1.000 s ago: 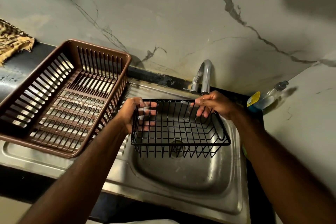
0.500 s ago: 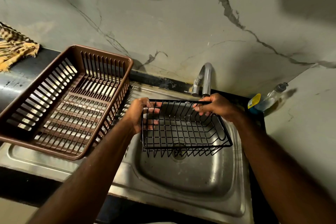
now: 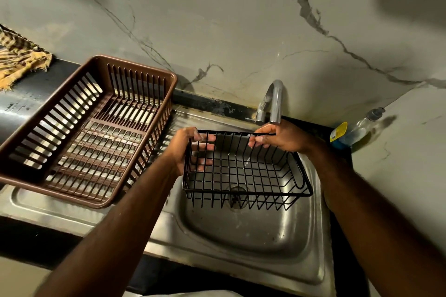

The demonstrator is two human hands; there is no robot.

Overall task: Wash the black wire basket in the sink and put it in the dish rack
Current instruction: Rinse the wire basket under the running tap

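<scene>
Both hands hold the basket [image 3: 246, 171] up over the sink [image 3: 241, 236], open side up, with its far edge just under the tap [image 3: 275, 101]. The left hand [image 3: 190, 147] grips the basket's left end: the thumb lies on the top rim at the far left corner, and the fingers [image 3: 205, 138] are curled through the wires, so they show inside the basket behind the end bars. The right hand [image 3: 280, 137] pinches the far rim a little right of its middle, fingertips curled down over the top wire and pointing into the basket, almost directly below the tap's mouth. So the basket sits between the two hands, hanging mostly toward the person from where they grip it; its near side and right end are free, and the drain [image 3: 237, 198] shows through the near wires. It looks clear of the sink floor, though I cannot tell whether any part touches the sink wall on the right. There is a faint pale streak under the right hand inside the basket, perhaps water, too blurred to be sure.

The rack [image 3: 79, 132], brown and slatted, stands on the steel drainboard to the left of the sink, just beside the left forearm and apart from the basket. A frayed yellow cloth [image 3: 19, 60] lies on the dark counter beyond it. A bottle [image 3: 354, 128] with a yellow label leans in the corner to the right of the tap.
</scene>
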